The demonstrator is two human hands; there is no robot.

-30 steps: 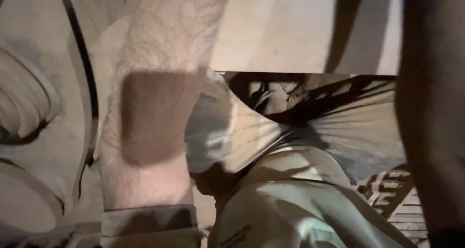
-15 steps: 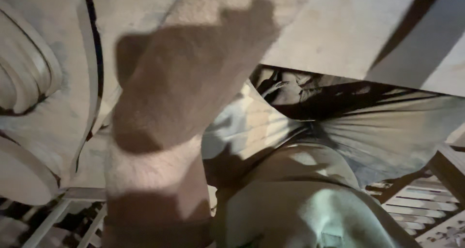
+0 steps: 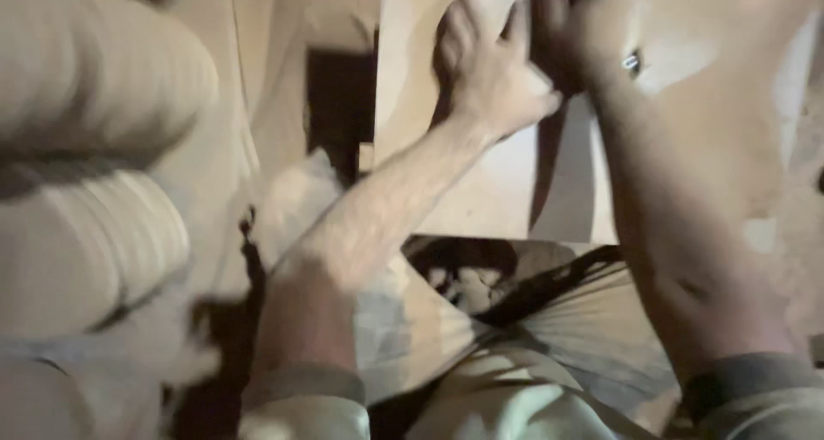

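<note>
On the left side, large pale rounded bundles [image 3: 94, 148] are stacked one above another; they look like rolled or ribbed sacks, but blur hides the details. Beside them runs a tall beige panel [image 3: 257, 88], and next to this there is a dark rectangular gap [image 3: 339, 105]. In the lower middle lies crumpled light fabric [image 3: 549, 337] with deep folds. A dark strap or cord [image 3: 549, 290] crosses over this fabric in a slanted line. Under the folds a shadowed hollow [image 3: 463, 277] shows some unclear shapes.
</note>
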